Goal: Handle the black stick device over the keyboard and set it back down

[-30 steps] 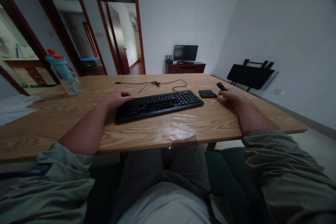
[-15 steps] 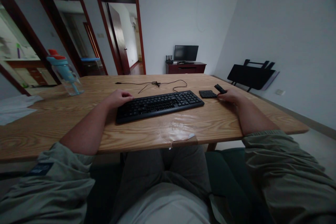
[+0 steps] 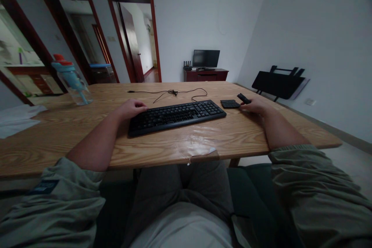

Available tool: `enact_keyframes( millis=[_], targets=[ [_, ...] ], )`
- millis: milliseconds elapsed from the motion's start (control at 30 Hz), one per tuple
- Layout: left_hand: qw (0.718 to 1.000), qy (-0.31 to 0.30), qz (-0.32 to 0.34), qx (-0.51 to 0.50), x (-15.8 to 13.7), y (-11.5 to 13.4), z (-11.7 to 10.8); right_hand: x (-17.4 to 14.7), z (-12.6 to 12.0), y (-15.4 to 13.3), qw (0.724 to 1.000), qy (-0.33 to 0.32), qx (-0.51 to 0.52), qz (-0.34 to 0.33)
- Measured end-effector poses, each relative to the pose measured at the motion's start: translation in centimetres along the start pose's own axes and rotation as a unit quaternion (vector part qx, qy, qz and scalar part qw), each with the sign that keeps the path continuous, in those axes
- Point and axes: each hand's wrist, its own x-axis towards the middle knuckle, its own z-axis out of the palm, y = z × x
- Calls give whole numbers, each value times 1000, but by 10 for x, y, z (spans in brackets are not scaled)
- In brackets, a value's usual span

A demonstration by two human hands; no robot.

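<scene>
A black keyboard (image 3: 177, 118) lies slightly tilted across the wooden table, its middle rows looking uneven, perhaps with bare spots. My left hand (image 3: 132, 109) is closed on its far left corner, thumb and fingers at the edge. Right of the keyboard, a flat block of small black pieces, like keycaps set side by side, (image 3: 229, 104) rests on the table. Beside that block, my right hand (image 3: 257, 106) pinches a short black strip (image 3: 243, 98), raised at an angle. The strip's exact kind is too small to tell, and the fingertips beneath it are partly hidden.
The keyboard's thin black cable (image 3: 173, 92) lies loosely tied behind it. A blue bottle with a red lid (image 3: 72, 79) stands at left, near white paper (image 3: 20, 118). Clear film (image 3: 197, 145) covers the table's front edge. Farther back are a monitor (image 3: 206, 58) and a folded black table (image 3: 277, 84).
</scene>
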Motion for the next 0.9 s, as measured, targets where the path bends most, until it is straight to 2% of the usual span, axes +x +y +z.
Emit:
enact_keyframes(
  millis=[367,667,900],
  targets=[
    [1000,-2,4,7,1,-2,0,9,1,6,999,3,-33,-4],
    [1000,-1,-5,9,-2,5,-2,5,0,5,999,-4,-33,-14],
    [1000,-7,-7,13,-1,2,-2,3,2,3,999,-1,-43,-20]
  ],
)
